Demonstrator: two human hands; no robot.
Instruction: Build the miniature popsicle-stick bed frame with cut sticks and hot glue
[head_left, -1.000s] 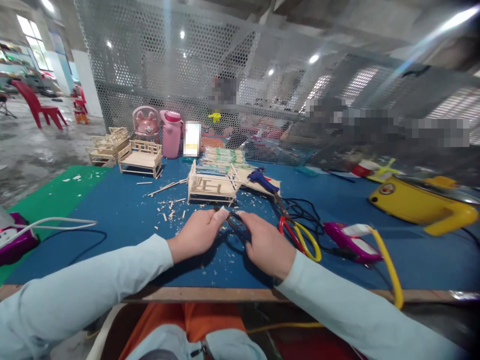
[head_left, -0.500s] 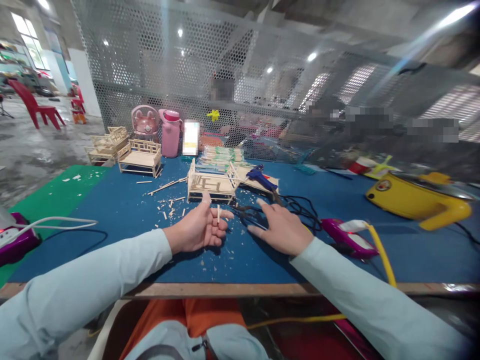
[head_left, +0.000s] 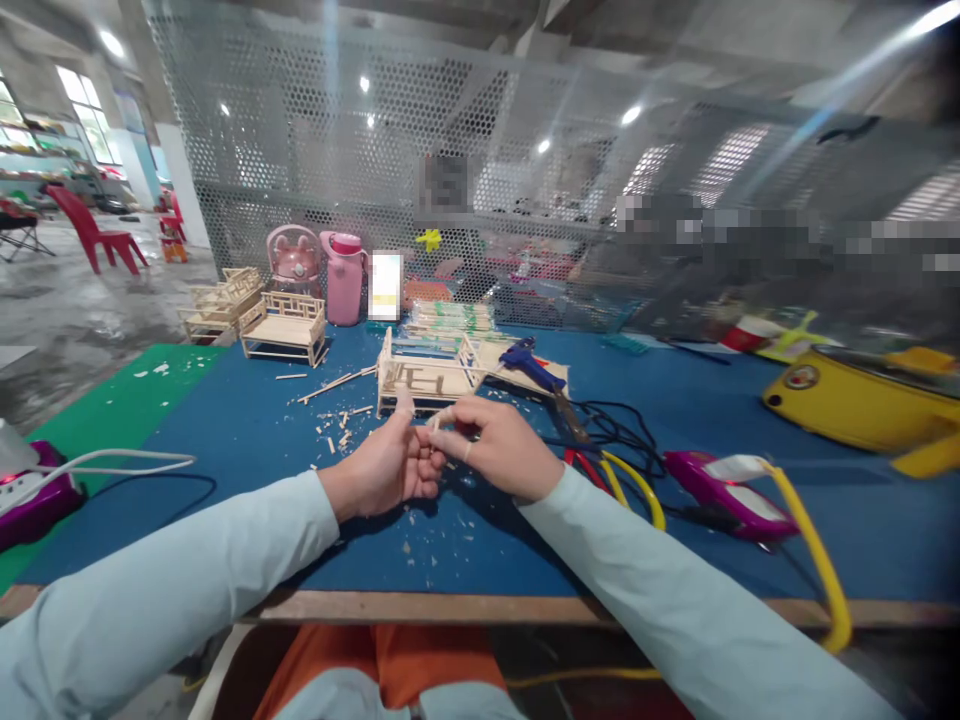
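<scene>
My left hand (head_left: 390, 460) is palm up above the blue mat, fingers curled and thumb raised. My right hand (head_left: 499, 445) meets it, thumb and forefinger pinched on a small wooden stick (head_left: 435, 425) at the left fingertips. The stick is mostly covered, and whether the left fingers also grip it is unclear. Just behind the hands stands a small wooden bed-like frame (head_left: 427, 375) with railings. A blue glue gun (head_left: 532, 367) rests on a wooden piece to its right. Cut stick bits (head_left: 345, 430) lie left of the hands. Red and yellow-handled pliers (head_left: 600, 475) lie beside my right wrist.
Finished-looking wooden frames (head_left: 283, 330) stand at the back left, near a pink bottle (head_left: 345, 280) and a lit phone (head_left: 386, 285). Purple power strips (head_left: 731, 500) with cables lie at both sides. A yellow pot (head_left: 847, 400) is at the right, and mesh (head_left: 315, 130) rises behind.
My right hand has moved left to my left hand and closed on the small stick that lay across the left fingers. The coloured pliers handles are now uncovered. The view has shifted slightly.
</scene>
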